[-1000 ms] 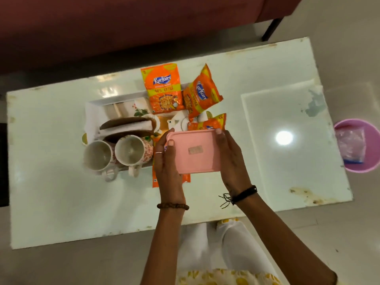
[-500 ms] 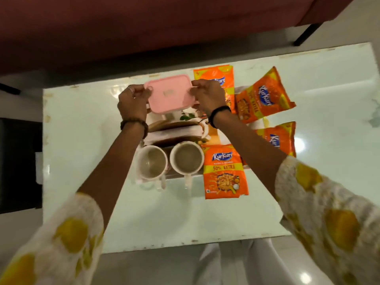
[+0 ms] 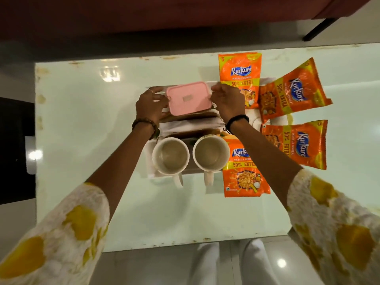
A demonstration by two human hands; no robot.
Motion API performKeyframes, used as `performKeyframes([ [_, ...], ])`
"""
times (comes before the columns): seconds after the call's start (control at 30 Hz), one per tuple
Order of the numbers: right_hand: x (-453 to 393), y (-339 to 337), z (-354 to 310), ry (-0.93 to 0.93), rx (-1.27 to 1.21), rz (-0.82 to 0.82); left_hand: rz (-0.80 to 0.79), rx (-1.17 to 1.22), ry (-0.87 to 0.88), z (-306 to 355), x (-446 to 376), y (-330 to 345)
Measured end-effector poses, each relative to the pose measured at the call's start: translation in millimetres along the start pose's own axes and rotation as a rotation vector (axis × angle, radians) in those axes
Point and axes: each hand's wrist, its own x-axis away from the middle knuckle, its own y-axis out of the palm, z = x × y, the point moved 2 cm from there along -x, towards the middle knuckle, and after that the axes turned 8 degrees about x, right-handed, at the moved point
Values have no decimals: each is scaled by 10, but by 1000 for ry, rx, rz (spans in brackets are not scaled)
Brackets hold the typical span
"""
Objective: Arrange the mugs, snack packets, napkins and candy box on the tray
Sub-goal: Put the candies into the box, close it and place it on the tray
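Above centre of the frame, a person's left hand [image 3: 151,104] and right hand [image 3: 227,101] hold a pink box [image 3: 188,98] by its two short ends, fingers curled onto the rim on either side, at the far end of a white tray [image 3: 150,161] on a pale glass table [image 3: 92,120]. Whether the box already rests on the tray or hangs just above it cannot be told. The box looks like rigid plastic with a snap lid, light and smooth; a two-ended hold by the rim looks the sound way to keep it level, since the lid's flat top offers little purchase. The lid is on, so its contents are hidden. Just below the box in the frame lie folded napkins [image 3: 191,127], soft and easily rumpled, likely best pressed flat rather than pinched. Nearer the bottom of the tray stand two mugs [image 3: 170,156], side by side and upright, handles pointing toward the lower edge of the frame; both appear empty, with a faint brownish tint inside. They look like ceramic, heavy and breakable, best taken by the handle. Four orange snack packets [image 3: 239,75] fan out on the right of the frame, at least partly overhanging the tray; puffed and crinkly, they seem light, slippery and prone to slide. The box appears to be the last item to place.
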Motion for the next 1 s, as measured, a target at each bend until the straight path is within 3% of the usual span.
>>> performKeyframes([
  [0.17, 660, -448, 183, -106, -51, 248, 259, 67, 189, -316, 468, -376],
  [0.33, 1481, -783, 973, 185, -10, 436, 484, 43, 26, -999, 1052, -530],
  [0.43, 1622, -896, 1499, 400, 21, 453, 426, 166, -125, -1290, 1200, -467],
  [0.57, 1415, -910, 1877, 606, -114, 331, 438, 152, -106, -1415, 1169, -389],
  [0.67, 1190, -918, 1926, 588, -256, 226, 496, 78, -125, -1453, 1104, -409],
  [0.83, 1020, -969, 1921, 525, -400, 204, 448, 53, -120, -1460, 1075, -408],
  [1.0, 904, -1113, 1960, 458, -355, 197, 364, 73, -102, -1415, 1095, -292],
])
